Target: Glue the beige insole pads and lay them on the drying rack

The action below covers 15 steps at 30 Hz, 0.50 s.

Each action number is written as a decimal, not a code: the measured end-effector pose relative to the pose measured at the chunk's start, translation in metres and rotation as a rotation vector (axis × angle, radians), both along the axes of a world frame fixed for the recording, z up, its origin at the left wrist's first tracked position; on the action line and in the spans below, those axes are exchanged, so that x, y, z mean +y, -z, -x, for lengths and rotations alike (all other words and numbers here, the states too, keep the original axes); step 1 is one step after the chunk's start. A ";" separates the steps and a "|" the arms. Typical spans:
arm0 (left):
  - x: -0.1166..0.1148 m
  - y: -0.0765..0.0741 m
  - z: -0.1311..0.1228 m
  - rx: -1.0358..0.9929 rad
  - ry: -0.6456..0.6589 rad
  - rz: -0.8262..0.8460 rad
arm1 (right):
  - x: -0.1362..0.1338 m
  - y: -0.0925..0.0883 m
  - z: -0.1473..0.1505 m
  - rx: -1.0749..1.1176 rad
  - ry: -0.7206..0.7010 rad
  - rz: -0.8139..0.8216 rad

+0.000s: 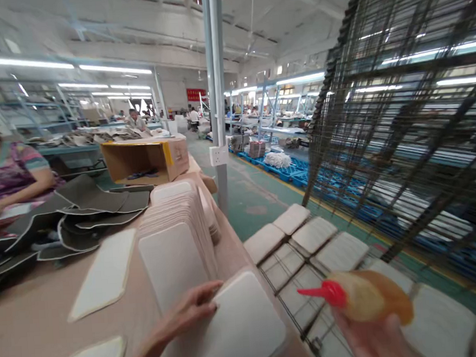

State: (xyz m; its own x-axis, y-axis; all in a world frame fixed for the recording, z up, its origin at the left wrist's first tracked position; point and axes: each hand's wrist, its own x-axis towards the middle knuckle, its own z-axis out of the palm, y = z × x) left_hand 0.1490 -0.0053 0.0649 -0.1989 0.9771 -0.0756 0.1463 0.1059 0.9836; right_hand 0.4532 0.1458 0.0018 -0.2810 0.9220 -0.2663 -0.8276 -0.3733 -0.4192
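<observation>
My left hand [193,306] grips the upper left edge of a white rounded board [244,325], thumb and fingers closed on it. Behind that board leans a long row of similar white boards [172,259] on the table. In my right hand [371,338] is a squeeze bottle [368,297] of yellowish-brown liquid, lying on its side with its red nozzle pointing left. Under the bottle, pale panels [349,252] lie on a wire rack [285,273]. Left of the row, two flat pale boards with yellowish edges [106,269] rest on the table.
Dark grey sheets with white edges [93,210] are heaped on the table [35,312] at left, near a seated person [13,172]. An open cardboard box [143,163] stands behind. A metal post [217,93] rises beyond the table. Raised wire racks [399,96] lean at right.
</observation>
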 end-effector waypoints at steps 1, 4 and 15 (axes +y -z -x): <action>0.003 0.012 -0.009 0.037 0.032 0.036 | 0.001 0.002 -0.005 0.000 0.010 0.027; 0.011 0.051 -0.037 0.267 0.025 0.135 | 0.002 0.008 -0.013 -0.044 0.033 0.028; 0.024 0.145 -0.055 0.758 0.237 0.267 | 0.005 0.023 -0.027 -0.279 0.162 -0.036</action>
